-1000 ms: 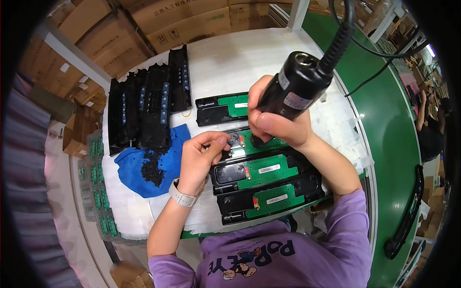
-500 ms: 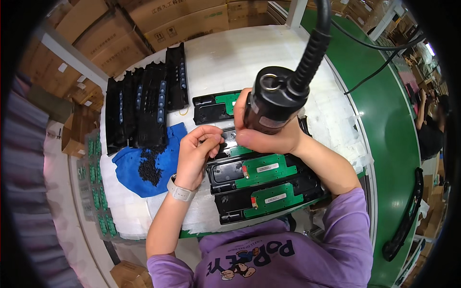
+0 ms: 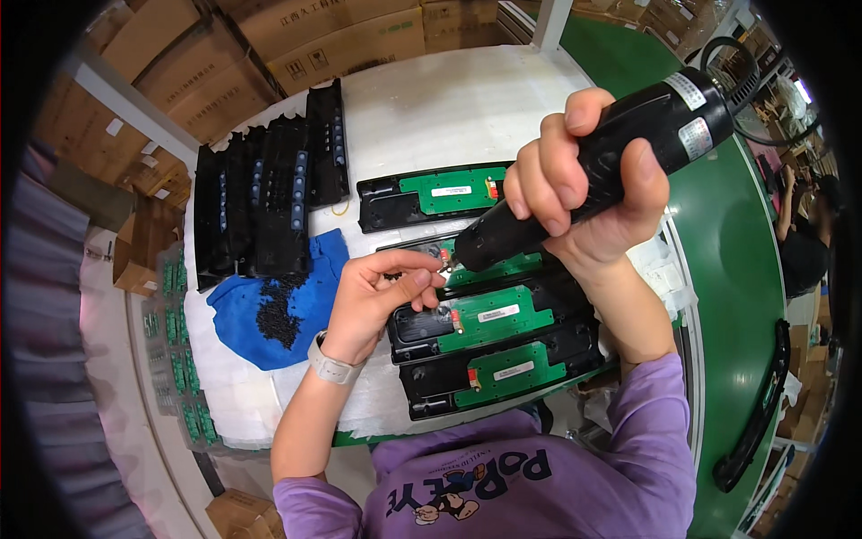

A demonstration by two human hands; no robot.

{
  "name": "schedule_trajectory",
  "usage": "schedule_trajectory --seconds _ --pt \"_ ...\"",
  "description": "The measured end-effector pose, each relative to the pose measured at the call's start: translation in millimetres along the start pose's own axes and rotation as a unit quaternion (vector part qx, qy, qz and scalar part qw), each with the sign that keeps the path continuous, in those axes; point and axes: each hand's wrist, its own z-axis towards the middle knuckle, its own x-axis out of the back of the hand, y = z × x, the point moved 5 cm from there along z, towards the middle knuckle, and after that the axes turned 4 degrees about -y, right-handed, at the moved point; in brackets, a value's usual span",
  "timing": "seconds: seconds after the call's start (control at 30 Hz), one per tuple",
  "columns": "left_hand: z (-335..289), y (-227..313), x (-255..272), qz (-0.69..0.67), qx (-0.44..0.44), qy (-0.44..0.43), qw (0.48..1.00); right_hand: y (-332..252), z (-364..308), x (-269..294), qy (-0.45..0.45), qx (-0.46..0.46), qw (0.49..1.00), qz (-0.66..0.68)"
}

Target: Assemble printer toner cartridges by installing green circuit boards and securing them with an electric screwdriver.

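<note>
Seen from above, a white worktop (image 3: 467, 99) with a person's two forearms in purple sleeves reaching up from the lower edge.

Right hand (image 3: 584, 193) wrapped fully closed round a black electric screwdriver (image 3: 593, 166), held at a slant, handle end up toward the right, tip pointing down and left. Tip meeting the upper edge of a black tray with a green circuit board (image 3: 489, 269), partly hidden under the tool.

Left hand (image 3: 382, 292), with a pale wristband, just left of the screwdriver tip, fingers curled and thumb pinched against forefinger right beside the tip; whether something small sits between them cannot be told.

Just below the screwdriver tip, two more black trays with green boards: a middle one (image 3: 476, 319) and a lowest one (image 3: 503, 373), lying side by side and touching. Above the tip, a separate tray with green board (image 3: 435, 193), a little apart from the rest.

Left of the left hand, a blue cloth (image 3: 238, 314) bearing a heap of small black screws (image 3: 283, 310). Above the cloth, a row of empty black plastic trays (image 3: 269, 198), overlapping one another.

Further left of the cloth, off the worktop edge, stacks of small green boards (image 3: 180, 359). Cardboard boxes (image 3: 341, 36) along the far side of the worktop. Right of the screwdriver, a green conveyor belt (image 3: 727, 269).
</note>
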Motion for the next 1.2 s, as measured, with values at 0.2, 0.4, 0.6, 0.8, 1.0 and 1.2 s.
schedule_trajectory --seconds 0.2,0.4,0.6,0.8,1.0,1.2 --pt "-1.7 -1.1 -3.0 -0.021 0.009 -0.015 1.000 5.6 -4.2 -0.2 0.041 -0.014 0.999 0.014" --pt "-2.8 -3.8 -0.9 0.000 0.019 -0.028 0.999 12.4 -6.9 -1.5 0.096 -0.049 0.994 0.004" --pt "5.0 2.1 6.5 0.020 -0.004 0.042 0.999 20.9 -4.9 -2.6 0.151 -0.089 0.983 -0.054" --pt "5.1 -0.5 27.2 -0.078 -0.042 0.128 0.988 54.8 -17.7 -27.3 0.009 -0.154 0.981 -0.119" --pt "5.4 -11.3 31.6 -0.043 -0.020 0.138 0.989 64.3 -22.1 -31.6 -0.032 -0.155 0.974 -0.160" --pt "2.2 -3.4 19.9 -0.106 -0.060 0.175 0.977 60.6 -16.4 -35.8 -0.107 -0.133 0.933 -0.318"
